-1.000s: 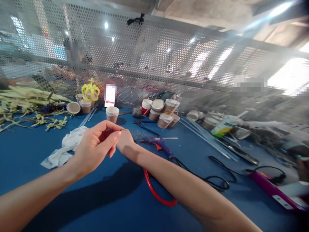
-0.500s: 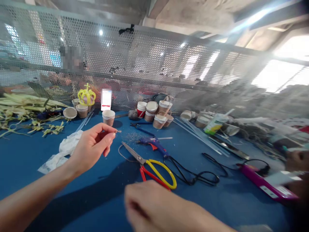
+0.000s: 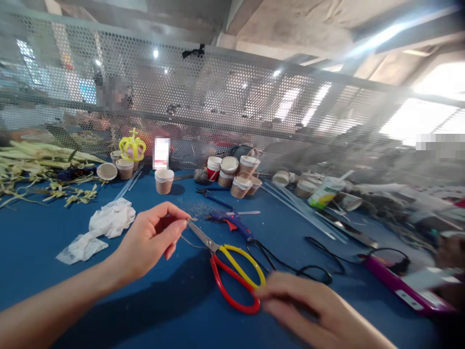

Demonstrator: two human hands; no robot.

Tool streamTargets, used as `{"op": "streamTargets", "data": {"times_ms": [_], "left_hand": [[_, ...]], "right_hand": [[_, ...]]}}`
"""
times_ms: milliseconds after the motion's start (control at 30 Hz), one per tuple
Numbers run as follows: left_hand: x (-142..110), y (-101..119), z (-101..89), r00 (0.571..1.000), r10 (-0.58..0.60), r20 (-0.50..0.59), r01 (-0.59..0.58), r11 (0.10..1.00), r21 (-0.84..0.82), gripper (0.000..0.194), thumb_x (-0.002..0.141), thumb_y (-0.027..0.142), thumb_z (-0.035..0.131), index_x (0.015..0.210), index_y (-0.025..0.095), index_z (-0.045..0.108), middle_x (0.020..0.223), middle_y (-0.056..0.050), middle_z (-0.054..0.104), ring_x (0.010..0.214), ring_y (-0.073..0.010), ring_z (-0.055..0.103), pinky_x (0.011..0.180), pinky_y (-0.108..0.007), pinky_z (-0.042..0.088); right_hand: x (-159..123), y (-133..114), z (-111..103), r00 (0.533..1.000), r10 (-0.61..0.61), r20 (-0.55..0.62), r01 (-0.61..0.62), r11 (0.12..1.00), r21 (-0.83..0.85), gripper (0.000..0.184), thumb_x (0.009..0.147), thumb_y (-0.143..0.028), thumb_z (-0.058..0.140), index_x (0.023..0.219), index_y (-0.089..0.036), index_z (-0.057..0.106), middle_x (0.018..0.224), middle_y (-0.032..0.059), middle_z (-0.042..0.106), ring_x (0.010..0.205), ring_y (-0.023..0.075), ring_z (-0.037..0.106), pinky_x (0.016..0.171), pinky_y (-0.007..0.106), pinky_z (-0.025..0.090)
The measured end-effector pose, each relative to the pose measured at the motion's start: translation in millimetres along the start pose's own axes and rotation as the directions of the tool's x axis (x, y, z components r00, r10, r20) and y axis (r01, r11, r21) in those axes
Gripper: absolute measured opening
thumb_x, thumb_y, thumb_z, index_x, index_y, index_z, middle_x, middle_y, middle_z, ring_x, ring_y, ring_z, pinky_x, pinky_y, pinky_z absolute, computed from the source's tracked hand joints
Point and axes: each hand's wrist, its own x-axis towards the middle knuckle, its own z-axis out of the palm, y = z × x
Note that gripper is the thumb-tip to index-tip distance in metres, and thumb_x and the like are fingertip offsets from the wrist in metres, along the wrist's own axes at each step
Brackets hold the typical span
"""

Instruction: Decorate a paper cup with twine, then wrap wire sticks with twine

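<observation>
My left hand (image 3: 156, 240) is closed in a pinch, with a short, thin strand of twine (image 3: 193, 219) between thumb and forefinger. Just beyond those fingertips are the blade tips of a pair of scissors (image 3: 209, 244), lying on the blue tabletop with one red and one yellow handle. A fine curved cord (image 3: 191, 242) runs beside the blades; whether it joins the pinched strand I cannot tell. My right hand (image 3: 308, 308), blurred by motion, is at the right end of the scissor handles. Its fingertips overlap the handles' edge, and contact is unclear.
Behind the scissors lie a blue glue gun (image 3: 232, 220) with a black cable and pliers (image 3: 214, 196). Wrapped cups (image 3: 164, 182) stand along the perforated screen (image 3: 218, 97). White crumpled plastic (image 3: 111, 218) lies left, clear sticks (image 3: 301, 208) and a purple power strip (image 3: 403, 281) right.
My right hand has moved right, from in front of the scissors to the end of their handles, uncovering the red loop. My left hand has shifted right and slightly down, toward the blade tips.
</observation>
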Motion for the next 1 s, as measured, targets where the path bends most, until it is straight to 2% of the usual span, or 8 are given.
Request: {"op": "streamTargets", "data": {"times_ms": [33, 100, 200, 300, 400, 700, 1000], "left_hand": [[-2, 0, 1.7, 1.0, -0.003, 0.007, 0.003, 1.0, 0.0, 0.011, 0.079, 0.026, 0.045, 0.081, 0.016, 0.049, 0.049, 0.007, 0.042, 0.038, -0.005, 0.041, 0.04, -0.018, 0.034], [-4, -1, 4.7, 1.0, -0.006, 0.022, 0.006, 1.0, 0.001, 0.012, 0.08, 0.028, 0.045, 0.081, 0.017, 0.049, 0.048, 0.007, 0.042, 0.038, -0.0054, 0.041, 0.04, -0.018, 0.034], [-6, -5, 8.3, 0.999, 0.003, 0.043, -0.004, 1.0, 0.015, 0.013, 0.08, 0.029, 0.045, 0.081, 0.017, 0.049, 0.048, 0.007, 0.041, 0.04, -0.0062, 0.042, 0.04, -0.017, 0.035], [-5, -12, 10.3, 0.998, 0.034, 0.051, -0.036, 0.998, 0.048, 0.012, 0.08, 0.028, 0.045, 0.08, 0.017, 0.05, 0.054, 0.005, 0.045, 0.042, -0.0061, 0.043, 0.04, -0.018, 0.036], [-2, -18, 11.0, 0.998, 0.047, 0.033, -0.049, 0.995, 0.082, 0.011, 0.081, 0.026, 0.044, 0.08, 0.017, 0.05, 0.06, 0.004, 0.048, 0.043, -0.0053, 0.043, 0.04, -0.017, 0.036], [0, -24, 13.0, 0.995, 0.099, 0.014, -0.1, 0.986, 0.132, 0.012, 0.081, 0.025, 0.043, 0.078, 0.016, 0.051, 0.066, 0.003, 0.048, 0.042, -0.0039, 0.043, 0.039, -0.017, 0.036], [0, -29, 10.9, 0.985, 0.174, 0.005, -0.171, 0.962, 0.213, 0.011, 0.081, 0.021, 0.044, 0.08, 0.016, 0.053, 0.074, 0.0, 0.053, 0.045, -0.0033, 0.044, 0.042, -0.016, 0.037]], "right_hand": [[17, -9, 6, 1.0, 0.025, -0.001, -0.025, 0.994, 0.109, 0.013, 0.07, -0.033, 0.06, 0.07, -0.023, 0.068, 0.063, 0.0025, 0.062, 0.056, 0.0133, 0.054, 0.05, 0.025, 0.043], [48, -24, 20, 0.998, 0.058, -0.008, -0.05, 0.926, 0.373, 0.025, 0.075, -0.041, 0.053, 0.077, -0.02, 0.067, 0.066, 0.0035, 0.061, 0.055, 0.012, 0.052, 0.047, 0.024, 0.042], [77, -33, 44, 0.997, 0.077, 0.019, -0.067, 0.694, 0.717, 0.034, 0.076, -0.045, 0.051, 0.08, -0.015, 0.067, 0.073, 0.0058, 0.06, 0.063, 0.0126, 0.052, 0.049, 0.024, 0.04], [84, -26, 63, 0.993, 0.095, 0.072, -0.11, 0.51, 0.853, 0.037, 0.076, -0.045, 0.051, 0.078, -0.013, 0.069, 0.074, 0.0072, 0.06, 0.066, 0.013, 0.051, 0.051, 0.024, 0.039], [82, -16, 72, 0.991, 0.105, 0.087, -0.123, 0.42, 0.899, 0.038, 0.078, -0.044, 0.05, 0.076, -0.012, 0.07, 0.074, 0.0079, 0.061, 0.065, 0.0127, 0.05, 0.053, 0.025, 0.039], [80, -14, 71, 0.986, 0.118, 0.118, -0.153, 0.366, 0.918, 0.034, 0.076, -0.042, 0.054, 0.078, -0.011, 0.07, 0.077, 0.0092, 0.062, 0.07, 0.0146, 0.052, 0.056, 0.026, 0.04], [78, -14, 74, 0.979, 0.159, 0.124, -0.174, 0.36, 0.916, 0.033, 0.075, -0.041, 0.056, 0.076, -0.011, 0.07, 0.076, 0.0088, 0.062, 0.069, 0.0147, 0.053, 0.056, 0.026, 0.042]]}}
